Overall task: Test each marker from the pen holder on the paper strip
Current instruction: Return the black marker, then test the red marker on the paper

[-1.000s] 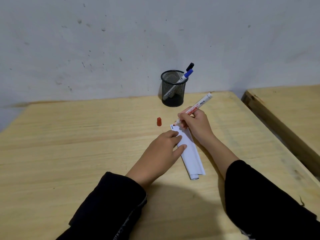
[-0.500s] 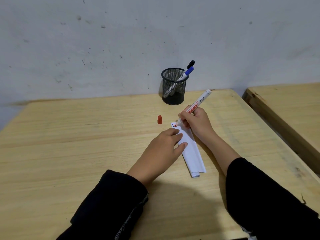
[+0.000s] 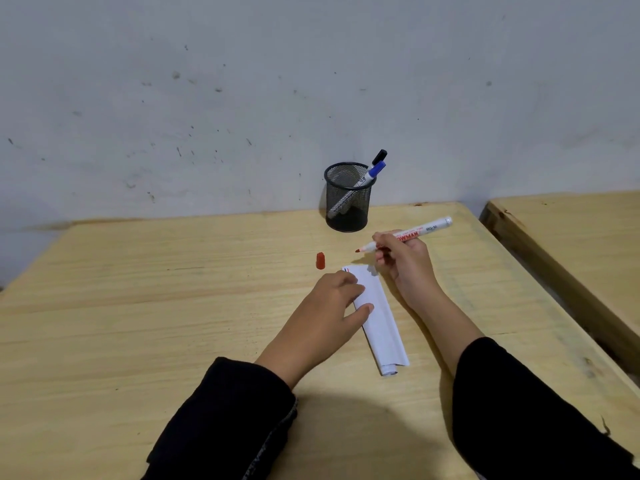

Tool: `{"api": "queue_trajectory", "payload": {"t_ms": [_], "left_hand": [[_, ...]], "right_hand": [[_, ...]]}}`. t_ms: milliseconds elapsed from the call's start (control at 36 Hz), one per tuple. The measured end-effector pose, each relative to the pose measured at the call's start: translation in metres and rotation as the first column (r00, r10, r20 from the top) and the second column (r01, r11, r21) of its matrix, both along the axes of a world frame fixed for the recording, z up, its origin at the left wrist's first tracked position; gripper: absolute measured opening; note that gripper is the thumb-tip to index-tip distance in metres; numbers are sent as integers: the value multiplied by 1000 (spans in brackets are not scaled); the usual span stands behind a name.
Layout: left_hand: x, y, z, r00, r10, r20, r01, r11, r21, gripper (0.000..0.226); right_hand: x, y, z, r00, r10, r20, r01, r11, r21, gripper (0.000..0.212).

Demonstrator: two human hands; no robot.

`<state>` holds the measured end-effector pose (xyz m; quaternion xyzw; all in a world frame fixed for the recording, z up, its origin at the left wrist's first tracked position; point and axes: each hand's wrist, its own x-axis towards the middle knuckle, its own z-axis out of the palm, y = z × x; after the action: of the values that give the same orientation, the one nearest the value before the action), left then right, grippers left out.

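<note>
While the left hand (image 3: 323, 308) lies palm down with fingers spread flat on the paper strip (image 3: 379, 320), pinning it to the wooden table (image 3: 173, 306), the right hand (image 3: 403, 261) holds an uncapped red marker (image 3: 407, 235) in a closed writing grip between thumb and fingers. This marker is tilted low, its red tip pointing left and raised clear of the paper, just beyond the strip's far end; its white barrel runs up and to the right past the knuckles. Short ink marks, one of them red, show at the far left corner of the strip, next to the left fingertips. At its near end the strip curls into a small roll. Standing upright on the table, the red cap (image 3: 320, 260) is just left of the strip's far end and apart from both hands. Farther back, near the wall (image 3: 242, 98), a black mesh pen holder (image 3: 347, 199) contains a blue-capped marker (image 3: 375, 169) and a black-capped marker (image 3: 381, 155), both leaning to the right over the rim. Both forearms wear black sleeves (image 3: 228, 420). To the right, a second wooden table (image 3: 571, 237) stands separated by a narrow gap.
</note>
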<state>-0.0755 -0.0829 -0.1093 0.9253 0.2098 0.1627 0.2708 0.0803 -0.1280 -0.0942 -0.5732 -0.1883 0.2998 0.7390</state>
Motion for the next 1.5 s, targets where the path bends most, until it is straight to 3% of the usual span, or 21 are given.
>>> {"api": "queue_trajectory", "payload": {"t_ms": [111,222,361,472,556,611,722,917,1389,1500], "left_hand": [[-1,2,7,998,38,52,-39,999,23,38],[4,12,19,967,202,157,-222,968,118,40],[14,37,22,942,334,18,-333,930,155,34],[14,45,21,937,350,-6,-350,937,19,20],[14,34,27,900,422,110,-380,883,-274,11],[12,22,36,862,466,199,-307,792,-528,10],[9,8,50,851,432,299,-62,648,-759,9],[3,-3,66,827,391,405,208,455,-866,9],[1,-23,77,842,307,443,320,377,-869,11],[2,-24,79,841,300,450,316,404,-858,11]], "right_hand": [[-2,-4,10,999,-21,-32,23,998,51,5],[-6,-11,21,998,-37,-47,42,994,105,4],[-9,-24,36,999,-23,-30,27,992,121,11],[-11,-36,45,1000,-12,-14,14,989,144,11],[-14,-44,50,1000,-5,-2,6,987,162,9],[-17,-49,52,1000,-5,3,5,985,172,9],[-25,-55,55,1000,3,11,-5,983,183,8],[-37,-60,58,999,-15,35,7,977,214,10],[-46,-70,58,995,77,65,-94,941,326,18],[-50,-69,54,992,54,110,-91,927,364,15]]}}
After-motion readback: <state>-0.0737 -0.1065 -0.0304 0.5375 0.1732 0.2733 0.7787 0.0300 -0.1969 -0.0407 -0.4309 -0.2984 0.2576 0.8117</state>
